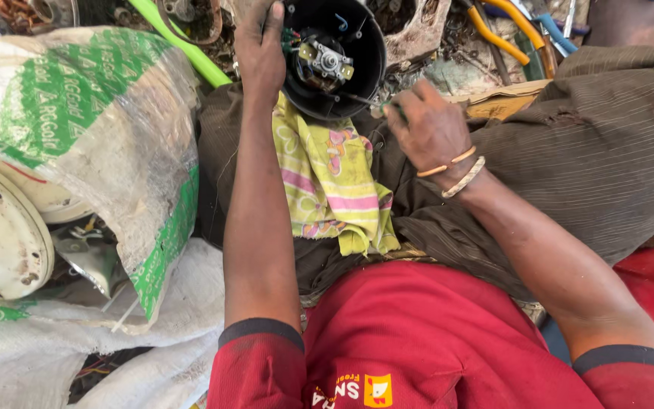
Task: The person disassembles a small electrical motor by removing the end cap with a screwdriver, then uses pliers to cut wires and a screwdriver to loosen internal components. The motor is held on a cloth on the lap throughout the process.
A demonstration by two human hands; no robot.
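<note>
Left hand (pixel 260 54) grips the rim of a black housing (pixel 365 72) exposing a motor (pixel 323 62); right hand (pixel 427 130) pinches a screwdriver (pixel 369 102) above a yellow cloth (pixel 334 182).

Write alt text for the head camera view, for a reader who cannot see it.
A person's left hand grips the rim of a round black plastic housing with a small motor inside, while the right hand works a thin tool into it. A yellow patterned cloth lies on the lap; a white woven sack sits alongside.

A black round housing (pixel 357 45) sits above a yellow cloth (pixel 331 178) with pink stripes, beside a white-and-green sack (pixel 92 129).
</note>
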